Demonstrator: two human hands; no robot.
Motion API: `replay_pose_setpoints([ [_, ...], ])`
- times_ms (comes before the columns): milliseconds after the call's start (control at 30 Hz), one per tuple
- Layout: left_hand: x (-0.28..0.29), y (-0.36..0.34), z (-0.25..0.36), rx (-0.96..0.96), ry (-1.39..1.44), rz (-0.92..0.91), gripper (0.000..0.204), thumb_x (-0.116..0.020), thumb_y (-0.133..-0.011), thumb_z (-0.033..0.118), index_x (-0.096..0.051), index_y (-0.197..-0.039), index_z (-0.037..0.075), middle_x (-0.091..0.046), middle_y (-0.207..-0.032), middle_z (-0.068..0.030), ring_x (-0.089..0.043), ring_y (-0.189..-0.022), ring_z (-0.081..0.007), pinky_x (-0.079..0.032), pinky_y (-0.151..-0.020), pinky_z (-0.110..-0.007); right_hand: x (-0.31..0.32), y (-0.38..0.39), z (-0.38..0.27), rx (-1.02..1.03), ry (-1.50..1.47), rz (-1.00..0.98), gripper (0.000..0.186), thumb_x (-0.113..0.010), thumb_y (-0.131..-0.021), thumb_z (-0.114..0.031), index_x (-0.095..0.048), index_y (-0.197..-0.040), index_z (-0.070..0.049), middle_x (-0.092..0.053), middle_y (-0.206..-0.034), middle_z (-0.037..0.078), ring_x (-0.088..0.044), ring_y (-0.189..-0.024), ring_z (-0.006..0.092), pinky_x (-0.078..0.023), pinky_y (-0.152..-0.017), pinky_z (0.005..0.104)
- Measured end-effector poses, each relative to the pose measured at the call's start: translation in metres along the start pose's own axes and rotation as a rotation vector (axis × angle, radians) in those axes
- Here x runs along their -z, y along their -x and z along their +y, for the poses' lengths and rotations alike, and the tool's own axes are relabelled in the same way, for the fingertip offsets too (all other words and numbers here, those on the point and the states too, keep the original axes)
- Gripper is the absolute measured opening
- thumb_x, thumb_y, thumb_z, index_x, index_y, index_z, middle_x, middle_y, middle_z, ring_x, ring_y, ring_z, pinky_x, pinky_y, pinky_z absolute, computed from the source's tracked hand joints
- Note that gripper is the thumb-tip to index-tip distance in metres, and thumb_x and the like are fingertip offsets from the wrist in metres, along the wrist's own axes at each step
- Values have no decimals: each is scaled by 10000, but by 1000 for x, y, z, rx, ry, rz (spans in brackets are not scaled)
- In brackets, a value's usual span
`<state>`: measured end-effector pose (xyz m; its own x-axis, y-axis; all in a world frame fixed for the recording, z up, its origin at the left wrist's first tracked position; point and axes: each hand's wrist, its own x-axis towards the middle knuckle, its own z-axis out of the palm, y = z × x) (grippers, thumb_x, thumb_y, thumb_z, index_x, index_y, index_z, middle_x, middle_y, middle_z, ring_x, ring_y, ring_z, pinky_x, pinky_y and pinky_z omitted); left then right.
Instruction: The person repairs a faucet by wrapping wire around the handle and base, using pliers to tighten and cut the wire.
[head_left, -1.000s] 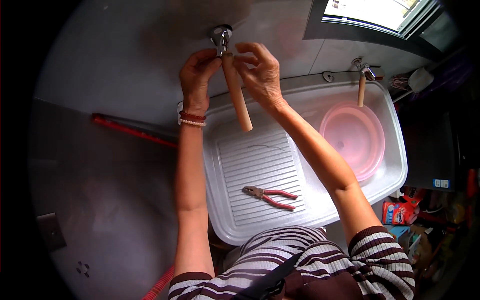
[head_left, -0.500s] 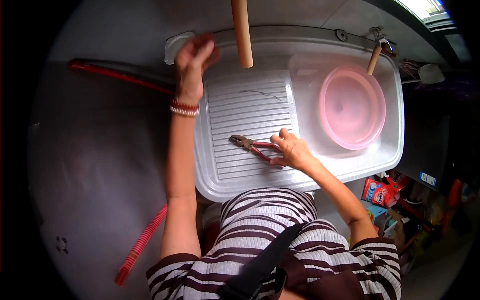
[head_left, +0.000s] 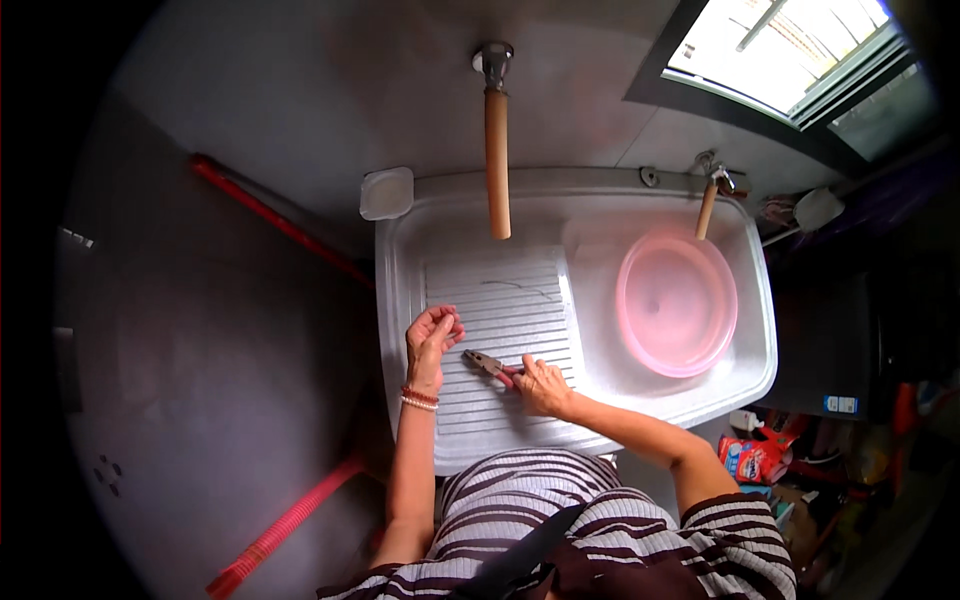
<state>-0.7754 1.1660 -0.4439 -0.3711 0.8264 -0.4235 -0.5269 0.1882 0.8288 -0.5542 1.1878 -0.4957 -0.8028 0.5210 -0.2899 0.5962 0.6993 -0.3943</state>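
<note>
My right hand (head_left: 545, 390) is closed on the red-handled pliers (head_left: 486, 363) over the sink's ridged board (head_left: 500, 330). Just left of the jaws, my left hand (head_left: 432, 335) has curled fingers pinched near its tips; whether a small piece is held there I cannot make out. A thin, bent wire (head_left: 515, 288) lies on the ridges above both hands. Overhead on the wall, a metal tap (head_left: 492, 62) has a long wooden-coloured tube (head_left: 497, 165) hanging from it.
The sink's right side holds a pink basin (head_left: 680, 305), below a second tap with a short tube (head_left: 707, 210). A pale dish (head_left: 386, 193) sits at the back-left corner. A red pole (head_left: 270, 213) and red ribbed hose (head_left: 285, 515) are left. Assorted packages (head_left: 755, 458) crowd the lower right.
Both hands have left the tap and tube and come down to the board. My right hand took hold of the pliers; my left followed, moving down beside their jaws.
</note>
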Motion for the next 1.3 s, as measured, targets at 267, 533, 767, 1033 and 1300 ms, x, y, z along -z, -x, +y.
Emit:
replay_pose_setpoints([
  [267,-14,9,-7,-57,29,-3,106,-570,-885,95,-616,-962,39,-613,-840,-15,-585,-721,-78,-513,-681,-220,76,25,5,-170,-697,-182,277,-613,-726,-216,-689,-990,-183,-339,-807,109,-427,-842,288,-377,-851,360],
  [533,-77,7,1,-57,64,-315,113,-587,-889,127,-619,-970,55,-610,-845,-12,-593,-723,-82,-516,-699,-215,238,52,7,-299,-1024,173,275,-590,-834,-129,-652,-1072,-6,-644,-739,53,-610,-662,97,-471,-574,225],
  [767,-157,25,56,-158,99,-635,458,-506,-913,434,-540,-1179,62,-587,-998,-39,-572,-946,-113,-493,-833,-266,306,39,-4,-362,-255,330,300,-573,-811,-161,-663,-1082,-68,-565,-588,104,-495,-465,127,-432,-499,299],
  [1033,-167,-48,90,-597,180,-135,223,-567,-914,197,-628,-1067,46,-612,-868,-4,-553,-788,-66,-468,-728,-191,357,1,-11,-183,727,593,194,-548,-826,-147,-633,-946,-20,-589,-879,239,-562,-934,359,-432,-749,466],
  [1300,-163,-70,107,-682,185,-134,159,-552,-901,82,-615,-1011,-15,-604,-807,-12,-536,-733,-62,-451,-696,-186,378,-35,-25,-264,1010,487,302,-604,-748,-104,-623,-1007,50,-567,-1045,263,-491,-1108,407,-402,-877,516],
])
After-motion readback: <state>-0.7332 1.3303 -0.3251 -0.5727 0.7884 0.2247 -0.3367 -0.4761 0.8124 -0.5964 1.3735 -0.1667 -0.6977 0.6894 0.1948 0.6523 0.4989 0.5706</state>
